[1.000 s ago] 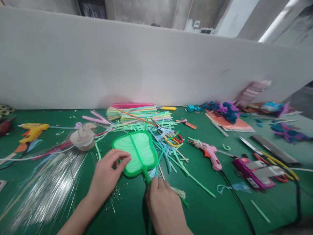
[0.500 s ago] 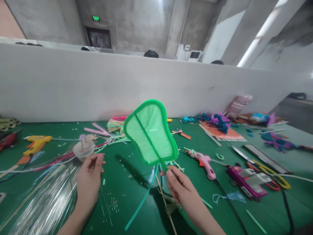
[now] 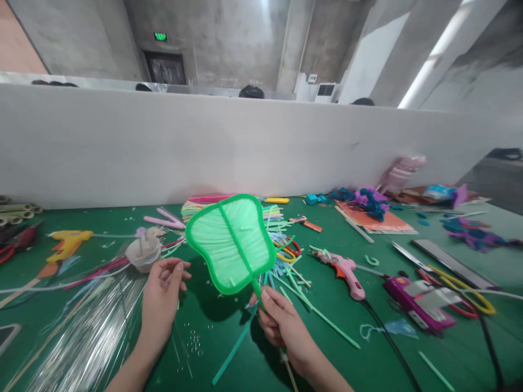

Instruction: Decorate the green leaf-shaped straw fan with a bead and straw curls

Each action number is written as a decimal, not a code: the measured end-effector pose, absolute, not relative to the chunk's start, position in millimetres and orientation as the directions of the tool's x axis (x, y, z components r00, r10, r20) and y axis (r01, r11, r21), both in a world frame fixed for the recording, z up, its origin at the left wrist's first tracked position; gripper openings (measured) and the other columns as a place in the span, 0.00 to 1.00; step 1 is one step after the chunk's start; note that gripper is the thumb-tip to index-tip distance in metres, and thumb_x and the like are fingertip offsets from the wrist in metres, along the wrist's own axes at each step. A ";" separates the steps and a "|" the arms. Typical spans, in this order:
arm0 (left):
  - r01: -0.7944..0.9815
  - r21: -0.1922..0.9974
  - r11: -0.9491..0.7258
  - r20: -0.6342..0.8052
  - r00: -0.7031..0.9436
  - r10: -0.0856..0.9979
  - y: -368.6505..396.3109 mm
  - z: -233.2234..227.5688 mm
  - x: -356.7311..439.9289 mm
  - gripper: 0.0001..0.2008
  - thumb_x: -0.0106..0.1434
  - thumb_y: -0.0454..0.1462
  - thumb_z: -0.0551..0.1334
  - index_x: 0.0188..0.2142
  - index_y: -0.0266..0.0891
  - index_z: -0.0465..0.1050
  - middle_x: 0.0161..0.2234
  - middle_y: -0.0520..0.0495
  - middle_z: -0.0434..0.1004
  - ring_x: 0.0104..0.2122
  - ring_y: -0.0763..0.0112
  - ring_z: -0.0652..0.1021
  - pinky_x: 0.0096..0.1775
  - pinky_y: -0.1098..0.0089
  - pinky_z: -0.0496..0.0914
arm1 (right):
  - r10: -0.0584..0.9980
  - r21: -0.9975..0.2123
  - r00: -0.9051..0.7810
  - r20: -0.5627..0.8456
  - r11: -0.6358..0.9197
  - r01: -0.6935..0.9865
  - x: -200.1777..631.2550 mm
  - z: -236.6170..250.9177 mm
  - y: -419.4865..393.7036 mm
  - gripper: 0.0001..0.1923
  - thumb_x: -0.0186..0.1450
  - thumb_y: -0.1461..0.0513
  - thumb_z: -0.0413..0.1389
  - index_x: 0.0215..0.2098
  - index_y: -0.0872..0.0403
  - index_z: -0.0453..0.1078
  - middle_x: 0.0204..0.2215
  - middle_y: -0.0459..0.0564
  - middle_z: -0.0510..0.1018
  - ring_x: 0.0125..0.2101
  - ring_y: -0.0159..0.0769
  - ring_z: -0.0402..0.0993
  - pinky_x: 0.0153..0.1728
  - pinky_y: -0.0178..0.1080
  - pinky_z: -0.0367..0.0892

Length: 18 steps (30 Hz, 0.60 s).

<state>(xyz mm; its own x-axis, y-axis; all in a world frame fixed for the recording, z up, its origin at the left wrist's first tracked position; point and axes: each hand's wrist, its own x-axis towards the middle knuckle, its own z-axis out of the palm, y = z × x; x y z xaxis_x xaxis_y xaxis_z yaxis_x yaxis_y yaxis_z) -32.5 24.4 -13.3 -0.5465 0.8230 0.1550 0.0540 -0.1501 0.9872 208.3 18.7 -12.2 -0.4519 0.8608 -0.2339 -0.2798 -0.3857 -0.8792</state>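
A green leaf-shaped fan [image 3: 223,228] with a thick fuzzy rim, a midrib and pleated translucent panels is held up above the table, tilted left. Its short stem is gripped between the thumb and fingers of my right hand [image 3: 281,321], which is closed. A thin wooden stick [image 3: 289,373] shows below that hand, and a teal strip [image 3: 235,348] lies to its left. My left hand [image 3: 163,296] hovers apart from the fan with loosely curled fingers and nothing visible in them. Close to it stands a small translucent cup [image 3: 143,253].
A pink glue gun [image 3: 343,272], purple power strip [image 3: 417,305] and large scissors [image 3: 457,286] lie at right. On the left are a yellow glue gun [image 3: 67,245] and shiny clear strands [image 3: 85,332]. Small rings [image 3: 195,343] are scattered in front. A white partition [image 3: 261,141] bounds the back.
The fan has moved left and down with my right hand and has turned to show its face more fully. My left hand has shifted slightly right. Yellow-and-red-handled scissors now show behind the fan.
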 end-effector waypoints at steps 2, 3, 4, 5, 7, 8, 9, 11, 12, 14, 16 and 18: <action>-0.023 0.987 -0.160 0.121 -0.555 0.823 23.0 -4.6 -28.6 0.12 0.59 0.44 0.65 0.38 0.41 0.70 0.29 0.54 0.70 0.24 0.78 0.69 0.23 0.78 0.64 | 0.857 -0.881 -0.461 -0.229 -0.384 -0.277 208.1 -13.2 18.7 0.25 0.60 0.41 0.58 0.35 0.55 0.66 0.15 0.33 0.51 0.13 0.19 0.38 0.12 0.26 0.36; -0.051 0.986 -0.160 0.106 -0.549 0.829 22.4 1.9 -26.9 0.12 0.60 0.44 0.64 0.38 0.40 0.71 0.27 0.55 0.67 0.23 0.79 0.66 0.21 0.79 0.61 | 0.855 -0.881 -0.466 -0.227 -0.384 -0.276 207.9 -13.6 18.6 0.25 0.60 0.41 0.58 0.35 0.55 0.66 0.15 0.33 0.51 0.13 0.19 0.38 0.12 0.26 0.36; -0.086 0.984 -0.153 0.084 -0.533 0.842 22.2 9.8 -25.5 0.12 0.61 0.45 0.63 0.37 0.39 0.71 0.26 0.55 0.64 0.22 0.80 0.64 0.20 0.80 0.59 | 0.852 -0.881 -0.471 -0.228 -0.386 -0.273 207.9 -13.7 18.4 0.25 0.60 0.41 0.58 0.35 0.55 0.66 0.15 0.33 0.51 0.13 0.19 0.38 0.12 0.26 0.35; -0.130 0.982 -0.140 0.056 -0.507 0.860 22.6 18.4 -24.6 0.13 0.62 0.46 0.62 0.37 0.38 0.71 0.26 0.55 0.62 0.21 0.81 0.62 0.19 0.81 0.57 | 0.850 -0.881 -0.476 -0.228 -0.388 -0.271 207.9 -13.7 18.1 0.25 0.60 0.41 0.58 0.35 0.55 0.66 0.15 0.33 0.51 0.13 0.19 0.38 0.12 0.26 0.36; -0.357 0.934 -0.013 -0.116 -0.336 0.935 25.5 36.5 -25.0 0.13 0.60 0.44 0.65 0.32 0.35 0.69 0.27 0.55 0.60 0.20 0.84 0.59 0.17 0.82 0.53 | 0.849 -0.877 -0.476 -0.228 -0.392 -0.277 208.5 -13.3 17.4 0.25 0.60 0.41 0.58 0.35 0.54 0.66 0.15 0.33 0.51 0.14 0.19 0.38 0.12 0.25 0.36; -0.402 0.915 0.044 -0.166 -0.273 0.947 28.0 44.9 -26.1 0.12 0.60 0.43 0.65 0.33 0.34 0.69 0.27 0.55 0.60 0.20 0.84 0.58 0.16 0.82 0.53 | 0.852 -0.875 -0.471 -0.229 -0.393 -0.284 209.0 -13.0 17.0 0.25 0.60 0.42 0.58 0.35 0.54 0.65 0.15 0.33 0.51 0.14 0.19 0.38 0.12 0.25 0.36; -0.409 0.909 0.075 -0.185 -0.236 0.954 31.1 52.3 -27.6 0.12 0.61 0.43 0.63 0.33 0.34 0.68 0.27 0.56 0.57 0.19 0.84 0.56 0.15 0.82 0.51 | 0.856 -0.873 -0.464 -0.228 -0.391 -0.292 209.7 -12.8 16.8 0.25 0.60 0.42 0.58 0.35 0.54 0.65 0.15 0.33 0.51 0.14 0.19 0.38 0.12 0.25 0.36; -0.299 0.953 0.038 -0.119 -0.259 0.959 38.3 63.5 -30.5 0.14 0.64 0.45 0.58 0.32 0.35 0.66 0.25 0.57 0.52 0.18 0.84 0.53 0.15 0.81 0.49 | 0.866 -0.875 -0.446 -0.225 -0.381 -0.298 211.3 -12.8 16.7 0.25 0.60 0.42 0.58 0.35 0.54 0.65 0.15 0.33 0.51 0.14 0.19 0.38 0.12 0.25 0.36; -0.222 0.975 0.013 -0.074 -0.271 0.960 42.2 67.2 -31.3 0.13 0.65 0.45 0.57 0.32 0.36 0.65 0.25 0.58 0.51 0.18 0.83 0.53 0.15 0.80 0.48 | 0.870 -0.880 -0.440 -0.225 -0.375 -0.292 212.0 -13.1 16.8 0.25 0.60 0.41 0.58 0.35 0.54 0.65 0.15 0.33 0.51 0.14 0.19 0.38 0.12 0.25 0.37; -0.052 0.999 -0.016 0.001 -0.277 0.961 49.9 71.2 -30.2 0.10 0.63 0.42 0.57 0.34 0.36 0.67 0.25 0.57 0.53 0.17 0.82 0.54 0.15 0.79 0.49 | 0.874 -0.891 -0.430 -0.224 -0.363 -0.274 213.0 -13.7 17.2 0.26 0.59 0.41 0.58 0.35 0.55 0.66 0.15 0.33 0.52 0.13 0.19 0.39 0.12 0.25 0.37; 0.095 0.995 -0.021 0.048 -0.286 0.957 57.1 71.5 -25.7 0.11 0.61 0.40 0.57 0.40 0.35 0.68 0.24 0.56 0.57 0.17 0.81 0.56 0.16 0.78 0.49 | 0.878 -0.899 -0.422 -0.226 -0.355 -0.257 213.1 -13.9 17.5 0.26 0.59 0.41 0.58 0.35 0.55 0.66 0.15 0.33 0.52 0.14 0.20 0.39 0.11 0.25 0.38; 0.266 0.963 -0.043 0.137 -0.346 0.928 62.9 69.2 -19.3 0.13 0.62 0.42 0.56 0.42 0.37 0.69 0.22 0.57 0.57 0.16 0.78 0.58 0.17 0.76 0.51 | 0.885 -0.906 -0.411 -0.221 -0.342 -0.250 212.7 -13.8 17.6 0.26 0.59 0.41 0.58 0.35 0.55 0.66 0.15 0.33 0.52 0.14 0.20 0.40 0.12 0.25 0.38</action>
